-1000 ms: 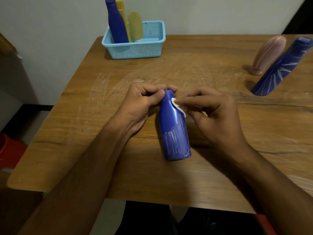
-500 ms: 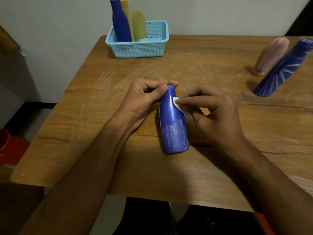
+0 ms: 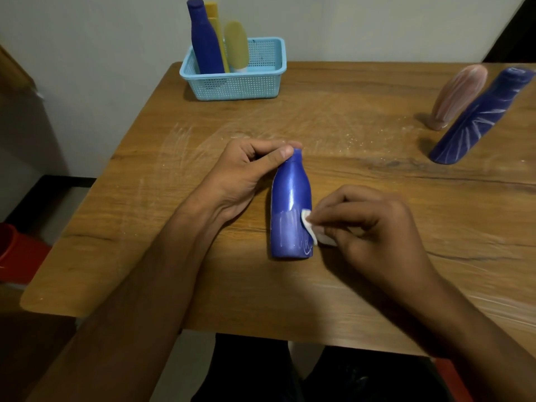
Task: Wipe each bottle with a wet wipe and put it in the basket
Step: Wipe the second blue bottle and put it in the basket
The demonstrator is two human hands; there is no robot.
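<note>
A blue bottle [image 3: 291, 210] stands on the wooden table [image 3: 362, 285] in front of me, with whitish smears on its lower part. My left hand [image 3: 246, 175] pinches its cap from the left. My right hand [image 3: 368, 227] pinches a small white wet wipe [image 3: 309, 227] and presses it against the bottle's lower right side. A light-blue basket [image 3: 235, 79] at the back of the table holds a blue bottle [image 3: 204, 39], a yellow one [image 3: 216, 33] and a pale yellow one [image 3: 237, 47].
At the far right stand a pink bottle [image 3: 458, 97] and another smeared blue bottle [image 3: 481, 117]. A red object [image 3: 17, 253] sits on the floor to the left. The table's near edge runs just in front of my lap.
My right hand has slid the wipe down from the bottle's neck to its lower body. The upper part now looks clean. My left hand stays on the cap.
</note>
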